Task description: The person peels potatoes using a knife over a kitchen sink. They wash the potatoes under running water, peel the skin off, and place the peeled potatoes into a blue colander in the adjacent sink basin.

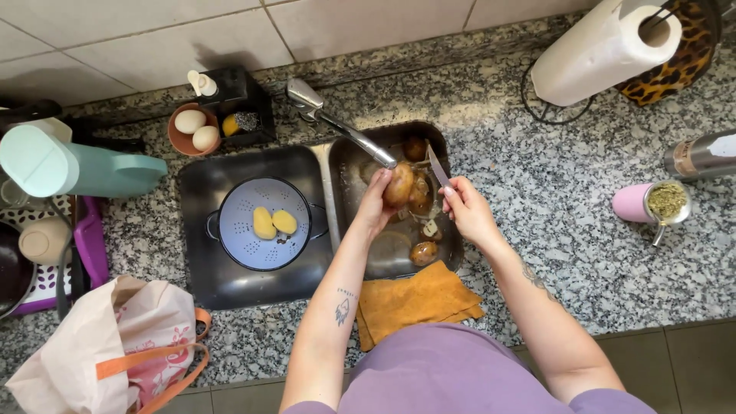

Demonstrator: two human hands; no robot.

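My left hand (375, 205) grips a brown unpeeled potato (399, 184) under the tap's spout (360, 140), over the right basin of the steel sink (452, 230). In my right hand (468, 211) is a small knife (438, 167), its blade pointing up and away, just right of the potato. More unpeeled potatoes (423, 252) and peelings lie in the right basin below my hands. In the left basin stands a pale colander (245, 234) holding two peeled yellow potatoes (274, 222).
An orange cloth (418, 300) lies on the granite counter's front edge. A bowl with two eggs (192, 130) and a sponge holder (241, 107) sit behind the sink. A paper towel roll (602, 50), pink cup (644, 203), teal jug (69, 165) and cloth bag (115, 345) surround the sink.
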